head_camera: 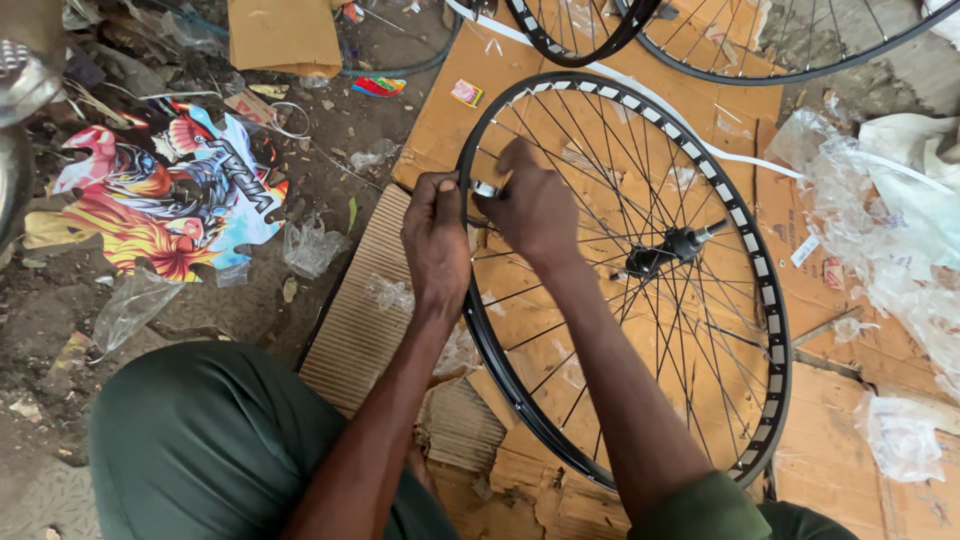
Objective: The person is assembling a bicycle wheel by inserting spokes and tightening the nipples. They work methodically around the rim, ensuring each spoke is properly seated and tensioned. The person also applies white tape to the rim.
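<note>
A black bicycle wheel rim (pixel 772 330) with thin spokes and a dark hub (pixel 668 248) lies flat on brown cardboard (pixel 520 310). My left hand (pixel 436 240) grips the rim's left edge from outside. Just inside the rim, my right hand (pixel 530 205) pinches a small silver tool (pixel 486 189) at a spoke end. The two hands almost touch. My knees in green trousers (pixel 200 440) fill the lower left.
Two more black rims (pixel 560 45) lie at the top. A colourful printed cut-out sheet (pixel 165 195) rests on the dirty floor at left. Crumpled clear plastic (pixel 890 220) piles up at right. A corrugated board (pixel 355 320) sits under my left forearm.
</note>
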